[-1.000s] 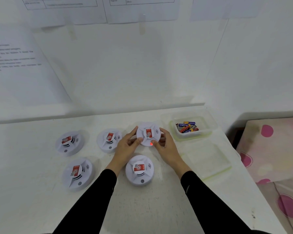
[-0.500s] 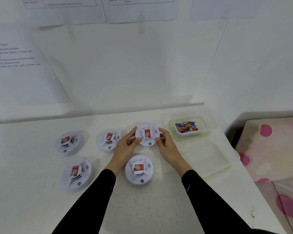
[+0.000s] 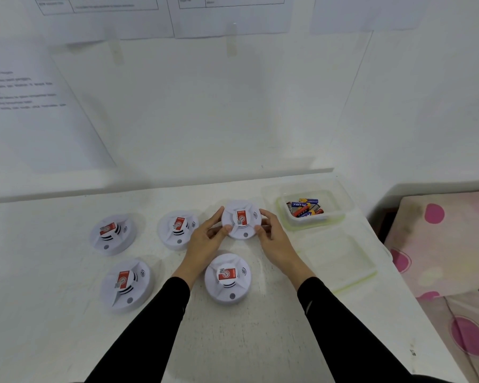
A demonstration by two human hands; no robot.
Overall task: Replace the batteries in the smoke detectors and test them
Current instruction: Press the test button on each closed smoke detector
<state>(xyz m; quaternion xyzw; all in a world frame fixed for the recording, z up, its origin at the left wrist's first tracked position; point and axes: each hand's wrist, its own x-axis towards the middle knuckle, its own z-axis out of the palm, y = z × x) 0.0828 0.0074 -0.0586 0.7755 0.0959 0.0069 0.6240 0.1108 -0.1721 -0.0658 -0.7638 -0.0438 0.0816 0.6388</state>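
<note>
The head camera is looking down at a white desk [image 3: 233,341]. Two hands are holding one white smoke detector [image 3: 241,219] near the back of it. The left hand [image 3: 205,241] is gripping the edge at 9 o'clock, with its fingers curling round the rim. The right hand [image 3: 274,239] is gripping the edge at 3 o'clock in the same way. The red sticker is facing up. I cannot tell if the smoke detector is resting on the desk or lifted a little.

Four more are lying on the desk with their stickers up. The near detector [image 3: 227,277] is sitting at 6 o'clock from the held one, between the two black sleeves. The middle detector [image 3: 177,229] is sitting at 9 o'clock, just beside the left hand. The far-left detector [image 3: 112,233] is lying further out at 9 o'clock. The front-left detector [image 3: 125,283] is lying at 8 o'clock.

A clear box [image 3: 335,217] is sitting at 3 o'clock, near the right hand, with batteries [image 3: 303,207] lying inside. A clear lid [image 3: 340,261] is lying flat at 4 o'clock. Papers [image 3: 108,17] are hanging on the wall at 12 o'clock.
</note>
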